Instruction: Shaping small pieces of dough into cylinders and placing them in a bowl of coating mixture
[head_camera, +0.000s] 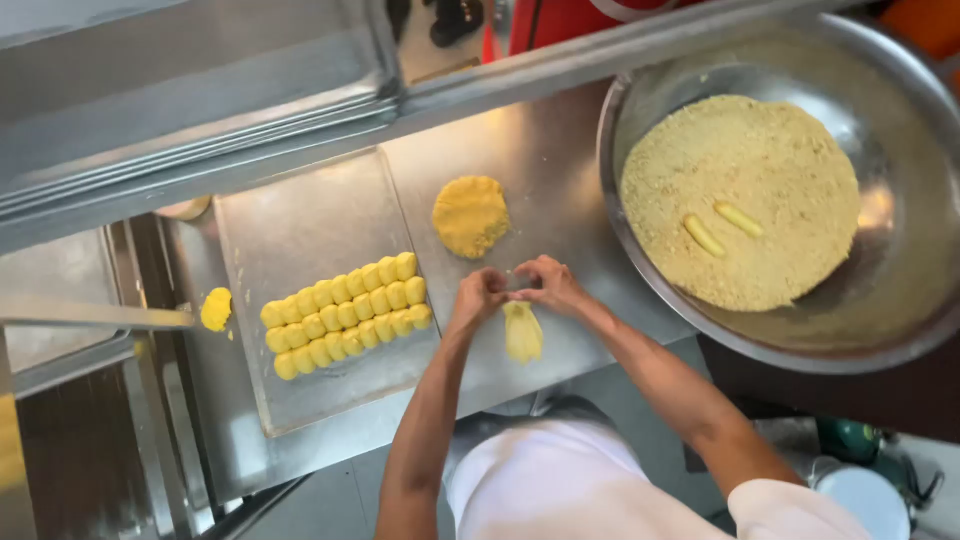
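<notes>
From the head view, the left hand (478, 296) and right hand (550, 284) meet fingertip to fingertip, pinched on the upper end of a pale yellow dough strip (522, 333). Its long axis runs toward the person along the steel surface (545, 160). Just beyond lies one round crumb-coated patty (470, 215). On the tray (300, 215) to the left sit three rows of yellow dough pieces (345, 314), roughly seven each. Two coated sticks (720, 227) lie in the crumb-filled bowl (900, 130).

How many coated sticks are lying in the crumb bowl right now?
2: one stick left of centre on the crumbs, the other stick just right of it. More could be buried.
</notes>
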